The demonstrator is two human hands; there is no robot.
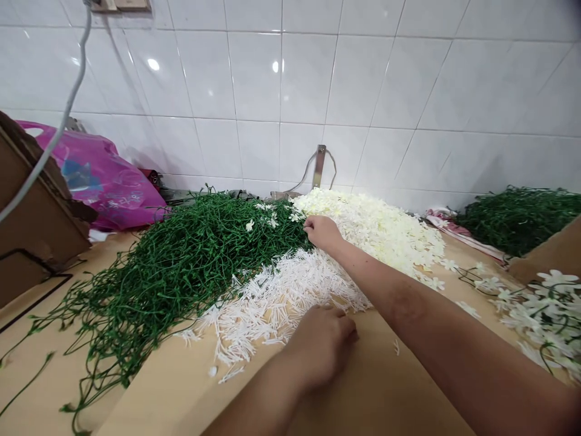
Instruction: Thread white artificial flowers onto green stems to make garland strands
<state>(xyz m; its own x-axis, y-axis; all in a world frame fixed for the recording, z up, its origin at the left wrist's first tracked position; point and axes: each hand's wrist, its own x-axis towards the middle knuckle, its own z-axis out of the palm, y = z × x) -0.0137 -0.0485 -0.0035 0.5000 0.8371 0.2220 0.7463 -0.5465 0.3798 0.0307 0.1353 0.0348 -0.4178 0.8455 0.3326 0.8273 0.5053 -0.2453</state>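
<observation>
My right hand point(323, 232) reaches to the back, where the heap of green plastic stems point(204, 242) meets the heap of cream-white flower petals point(376, 224). Its fingers are pinched together; whatever is between them is too small to make out. Closer to me, my left hand point(324, 342) rests at the front edge of a pile of thin white sticks, like flower stamens point(290, 284). Its fingers are curled under, and their tips are hidden by the back of the hand. A few white blossoms point(272, 221) lie on top of the green stems.
Finished-looking white flowers on green stems point(554, 315) lie at the right. Behind them sits another green heap point(521, 218). A cardboard box point(36, 230), a pink bag point(104, 175) and a hanging grey cable point(68, 109) are at the left. A tiled wall point(254, 79) closes off the back.
</observation>
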